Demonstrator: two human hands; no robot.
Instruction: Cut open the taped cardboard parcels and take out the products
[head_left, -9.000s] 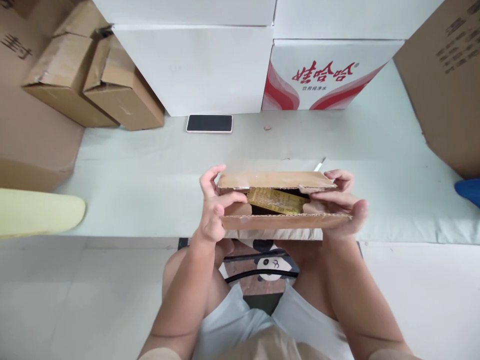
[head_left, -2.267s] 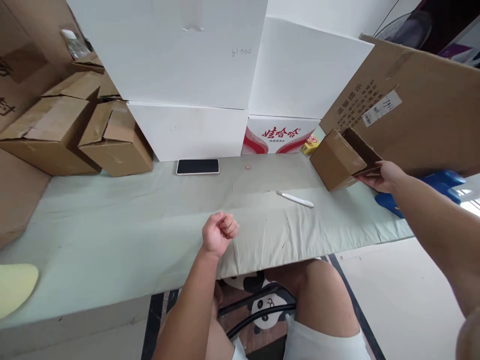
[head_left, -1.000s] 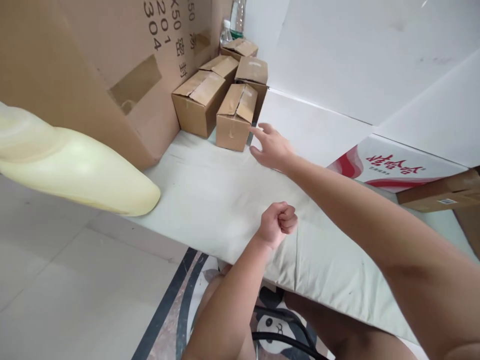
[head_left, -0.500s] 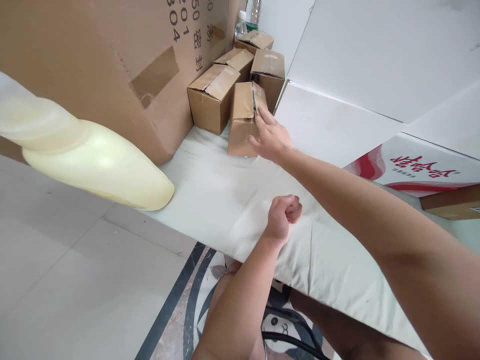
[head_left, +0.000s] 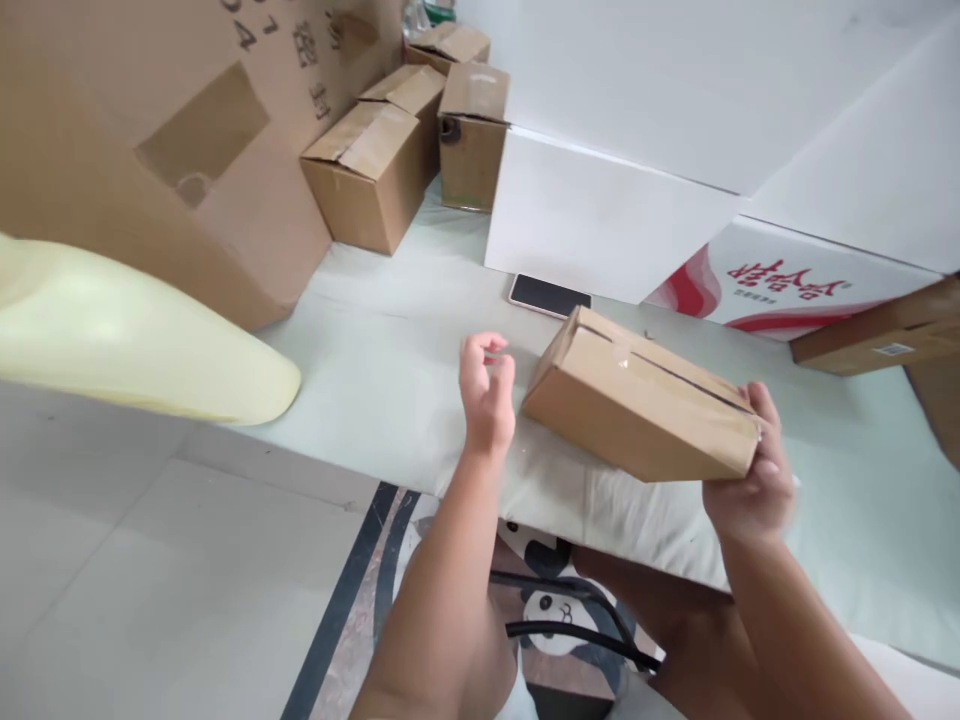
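Observation:
A brown cardboard box (head_left: 637,400) with a taped seam along its top is tilted over the cloth-covered surface (head_left: 375,340). My right hand (head_left: 754,470) grips its right end, fingers over the far edge and thumb on the near side. Just left of the box, my left hand (head_left: 487,390) hovers with curled fingers apart, holding nothing and not touching the box. Behind the box lies a dark-screened phone (head_left: 550,296) against the white cartons.
Several small brown boxes (head_left: 360,190) stand at the back beside a large cardboard carton (head_left: 202,180). White cartons (head_left: 600,210) line the far side. A pale yellow rounded object (head_left: 150,340) juts in from the left. Another brown box (head_left: 885,330) lies at right.
My right hand has taken the front box from the group and brought it nearer and to the right. My left hand has moved left and its fist has loosened. The phone has come into view.

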